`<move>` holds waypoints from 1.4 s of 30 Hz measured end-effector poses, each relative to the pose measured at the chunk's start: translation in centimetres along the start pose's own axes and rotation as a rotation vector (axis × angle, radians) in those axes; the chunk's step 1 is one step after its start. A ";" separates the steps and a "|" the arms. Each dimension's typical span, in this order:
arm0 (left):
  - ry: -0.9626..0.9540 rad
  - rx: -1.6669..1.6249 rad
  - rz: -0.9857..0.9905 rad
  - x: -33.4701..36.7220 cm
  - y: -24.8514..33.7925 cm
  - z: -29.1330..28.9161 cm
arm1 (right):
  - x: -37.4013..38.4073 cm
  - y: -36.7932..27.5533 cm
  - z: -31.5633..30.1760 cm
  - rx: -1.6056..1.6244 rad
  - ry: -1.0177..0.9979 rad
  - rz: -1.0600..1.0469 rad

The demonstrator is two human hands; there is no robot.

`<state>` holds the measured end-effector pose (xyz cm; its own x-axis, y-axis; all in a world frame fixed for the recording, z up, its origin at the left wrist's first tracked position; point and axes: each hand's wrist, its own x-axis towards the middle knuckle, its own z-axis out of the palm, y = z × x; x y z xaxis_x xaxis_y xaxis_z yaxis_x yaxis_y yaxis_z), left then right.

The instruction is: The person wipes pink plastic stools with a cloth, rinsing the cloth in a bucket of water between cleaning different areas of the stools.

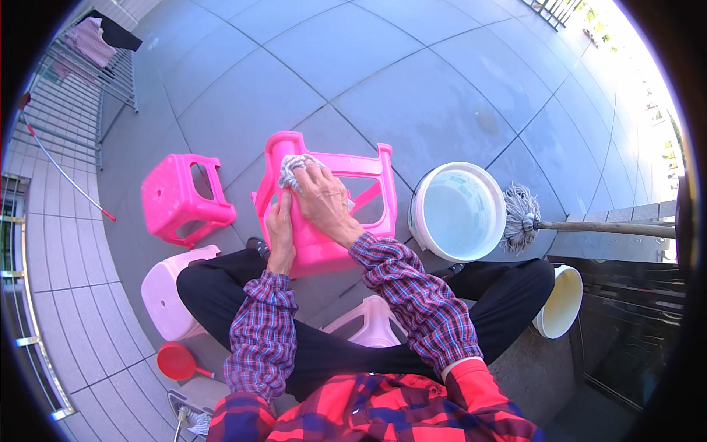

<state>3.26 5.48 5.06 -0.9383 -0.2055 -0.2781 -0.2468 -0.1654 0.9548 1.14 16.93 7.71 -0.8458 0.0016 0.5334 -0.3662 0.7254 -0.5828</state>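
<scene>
A bright pink plastic stool [346,163] is tipped in front of me, its legs and open side facing away. My right hand [324,202] presses a bunched grey-white cloth [296,166] against the stool's near-left leg area. Lower on the same stool, my left hand [280,230] grips its left side, fingers pointing up toward the cloth. Part of the cloth is hidden under my right fingers. To the right of the stool stands a white bucket [458,210] with pale water in it.
Left of me lies another pink stool [173,195] on its side, with a light pink stool [169,295] nearer. A mop [523,218] lies right of the bucket. A yellowish bucket [560,302], a red dipper [177,361] and a metal rack [66,96] stand around.
</scene>
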 end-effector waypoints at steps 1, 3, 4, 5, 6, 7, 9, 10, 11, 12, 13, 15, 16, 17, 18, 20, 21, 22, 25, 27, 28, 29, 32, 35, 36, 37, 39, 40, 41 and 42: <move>0.034 0.001 -0.037 0.0 -0.2 -0.1 | -0.1 0.2 0.0 0.004 -0.006 0.005; 0.080 0.009 -0.076 -0.5 0.4 -0.1 | 0.4 0.4 -0.4 0.085 -0.134 0.129; 0.090 0.047 -0.071 -0.9 0.5 0.1 | 0.4 0.9 -0.3 0.081 -0.049 0.173; 0.088 0.085 -0.065 -1.2 0.8 0.4 | 0.5 2.1 -0.6 0.007 -0.039 0.237; 0.098 0.092 -0.066 -1.1 0.6 -0.4 | 0.3 3.3 -0.7 -0.059 -0.035 0.298; 0.100 0.098 -0.078 -0.8 -0.1 -0.9 | -0.3 5.6 -1.6 -0.088 -0.044 0.397; 0.102 0.102 -0.086 0.1 -0.9 -1.4 | -2.0 10.7 -3.1 -0.124 -0.034 0.554; 0.113 0.103 -0.078 0.3 -0.7 -1.4 | -2.6 12.0 -2.9 -0.118 -0.026 0.619; 0.079 0.108 -0.060 0.2 -0.7 -0.8 | -2.4 11.9 -2.8 -0.124 -0.029 0.619; 0.040 0.115 -0.047 -0.2 -0.5 -0.4 | -1.9 11.3 -2.8 -0.098 -0.035 0.637; 0.032 0.113 -0.057 -0.7 -0.1 -0.3 | -1.7 10.4 -2.7 -0.074 -0.039 0.656; 0.055 0.194 -0.045 -1.4 1.0 0.8 | -1.5 6.2 -1.0 -0.105 0.007 0.436; 0.065 0.153 -0.042 -1.6 1.6 0.6 | -1.3 3.3 -0.4 -0.081 0.088 0.251; 0.062 0.157 -0.043 -1.5 1.2 0.7 | -1.1 2.4 -0.5 -0.081 0.090 0.255; 0.073 0.113 -0.041 -1.3 0.7 0.6 | -1.1 1.8 -0.6 -0.017 0.058 0.217; 0.082 0.080 -0.037 -1.0 0.3 0.4 | -1.2 2.6 -1.3 0.044 0.007 0.209; 0.117 0.121 -0.046 -0.7 0.3 0.6 | -1.4 4.3 -1.9 0.007 -0.039 0.302; 0.160 0.122 -0.070 -0.5 0.0 0.1 | -1.9 5.8 -2.3 -0.057 -0.107 0.373; 0.113 0.060 -0.084 0.0 -0.1 0.0 | -3.2 12.2 -5.2 -0.186 -0.260 0.602; 0.093 0.095 -0.043 -0.6 0.4 0.8 | -2.3 12.0 -5.7 -0.215 -0.297 0.591; 0.063 0.134 -0.010 -0.9 0.6 1.2 | -2.3 11.5 -5.8 -0.105 -0.246 0.586; 0.075 0.129 0.000 -1.1 0.9 1.3 | -2.0 10.6 -6.1 0.008 -0.196 0.577; 0.042 0.425 0.068 -1.1 -0.6 0.8 | -1.4 3.1 -4.9 0.182 -0.060 0.304; 0.020 0.482 -0.002 -1.5 -0.9 1.3 | -2.2 0.6 -4.1 0.119 -0.094 0.234; -0.007 0.394 0.006 -1.7 -1.0 1.6 | -2.1 0.6 -4.3 0.113 -0.095 0.265; -0.004 0.387 0.006 -1.8 -1.1 1.8 | -1.6 0.9 -4.4 0.110 -0.099 0.259; -0.027 0.520 0.055 -2.5 -0.3 2.7 | 0.6 2.1 -4.6 -0.103 -0.148 0.289; -0.029 0.517 0.052 -2.9 -0.1 3.0 | 1.8 2.8 -4.4 -0.145 -0.131 0.313; -0.043 0.561 0.068 -3.0 0.3 3.3 | 2.8 3.0 -4.3 -0.147 -0.131 0.306; -0.057 0.606 0.084 -3.1 0.5 3.6 | 3.6 3.1 -4.2 -0.152 -0.123 0.390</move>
<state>5.19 9.47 6.76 -0.9678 -0.1395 -0.2094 -0.2497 0.4305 0.8674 -1.39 22.07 10.40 -0.9528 0.2205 0.2089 0.0435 0.7797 -0.6246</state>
